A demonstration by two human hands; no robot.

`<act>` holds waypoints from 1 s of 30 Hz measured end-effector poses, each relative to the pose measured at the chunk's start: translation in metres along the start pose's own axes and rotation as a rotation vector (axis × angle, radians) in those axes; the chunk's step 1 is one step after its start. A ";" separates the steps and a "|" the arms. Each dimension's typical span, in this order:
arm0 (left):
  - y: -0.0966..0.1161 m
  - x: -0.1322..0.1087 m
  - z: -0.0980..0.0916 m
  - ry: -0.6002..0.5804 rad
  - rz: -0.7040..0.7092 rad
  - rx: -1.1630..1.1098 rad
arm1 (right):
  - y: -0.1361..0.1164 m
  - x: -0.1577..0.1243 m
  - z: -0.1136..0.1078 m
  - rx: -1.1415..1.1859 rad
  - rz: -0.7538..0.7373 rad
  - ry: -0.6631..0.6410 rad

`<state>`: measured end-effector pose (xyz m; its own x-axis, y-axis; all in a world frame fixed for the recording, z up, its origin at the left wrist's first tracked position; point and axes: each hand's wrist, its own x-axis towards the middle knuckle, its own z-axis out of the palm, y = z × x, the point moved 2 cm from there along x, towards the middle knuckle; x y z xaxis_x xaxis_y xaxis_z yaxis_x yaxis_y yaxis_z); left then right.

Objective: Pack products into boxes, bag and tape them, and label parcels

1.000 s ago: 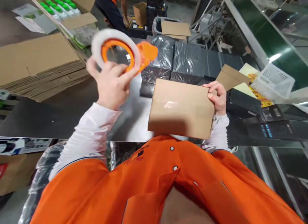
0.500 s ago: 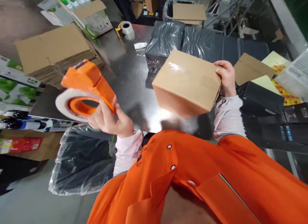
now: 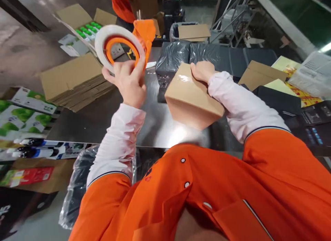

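Observation:
Raised over the left part of the bench, my left hand (image 3: 129, 83) is closed round an orange tape dispenser (image 3: 145, 37). A wide roll of clear tape (image 3: 104, 33) faces me on the dispenser. A closed brown cardboard box (image 3: 191, 92) sits tilted in front of me, with a shiny strip of tape on its top. My right hand (image 3: 203, 71) grips the box at its upper far side with fingers curled. My right forearm crosses over the box's right end and hides part of it.
Black wrapped parcels (image 3: 173, 51) line the back of the metal bench (image 3: 152, 120). Flattened cartons (image 3: 72, 78) are stacked at the left. Black boxes (image 3: 281, 97) and a white plastic basket (image 3: 312, 75) stand at right. A lined bin (image 3: 77, 192) is below the bench. Another person's orange sleeve (image 3: 122, 8) shows behind.
My left hand has lifted the tape dispenser up and to the right, turning it upright. My right hand has shifted from the box's right edge to its upper far side.

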<state>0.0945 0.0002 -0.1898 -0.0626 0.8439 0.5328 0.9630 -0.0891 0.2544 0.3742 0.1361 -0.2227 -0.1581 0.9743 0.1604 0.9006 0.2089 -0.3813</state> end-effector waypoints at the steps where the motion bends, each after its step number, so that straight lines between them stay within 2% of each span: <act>1: 0.001 0.018 -0.005 -0.002 0.044 -0.014 | -0.003 -0.012 -0.001 -0.066 0.073 0.001; 3: 0.010 0.051 -0.008 -0.022 0.142 -0.031 | -0.011 -0.035 -0.006 -0.175 0.150 -0.008; 5: 0.026 0.079 -0.005 -0.024 0.210 -0.029 | -0.023 -0.052 -0.009 -0.200 0.124 -0.011; 7: 0.044 0.095 0.005 -0.042 0.290 0.001 | -0.035 -0.064 -0.009 -0.212 0.095 -0.018; 8: 0.053 0.098 0.011 -0.096 0.363 0.032 | -0.040 -0.068 -0.008 -0.216 0.078 -0.021; 10: 0.065 0.095 0.025 -0.288 0.548 0.120 | -0.046 -0.075 -0.007 -0.218 0.050 -0.018; 12: 0.066 0.084 0.033 -0.461 0.666 0.140 | -0.042 -0.085 -0.011 -0.221 0.044 -0.007; 13: 0.062 0.079 0.032 -0.480 0.660 0.106 | -0.036 -0.091 -0.015 -0.221 0.050 -0.002; 14: 0.054 0.074 0.029 -0.450 0.614 0.050 | -0.027 -0.099 -0.020 -0.216 0.060 0.008; 16: 0.029 0.064 0.023 -0.312 0.463 -0.072 | -0.001 -0.118 -0.034 -0.193 0.088 0.059; 18: -0.001 0.053 0.027 -0.202 0.303 -0.155 | 0.030 -0.143 -0.048 -0.149 0.115 0.148; 20: -0.030 0.042 0.049 -0.216 0.172 -0.211 | 0.060 -0.169 -0.061 -0.089 0.128 0.249; 22: -0.050 0.033 0.088 -0.347 0.052 -0.248 | 0.082 -0.193 -0.070 -0.028 0.129 0.356; 24: -0.056 0.027 0.134 -0.470 -0.058 -0.270 | 0.094 -0.210 -0.075 0.013 0.131 0.452; 26: -0.049 0.022 0.175 -0.520 -0.137 -0.268 | 0.098 -0.220 -0.077 0.044 0.123 0.504; 27: -0.041 0.018 0.192 -0.548 -0.132 -0.266 | 0.099 -0.223 -0.077 0.062 0.114 0.509; 30: -0.012 -0.001 0.223 -0.707 -0.001 -0.297 | 0.101 -0.226 -0.076 0.122 0.102 0.476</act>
<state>0.1411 0.1185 -0.3732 0.2151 0.9729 -0.0848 0.8457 -0.1421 0.5144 0.5321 -0.0696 -0.2281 0.1569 0.8495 0.5037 0.8434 0.1501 -0.5158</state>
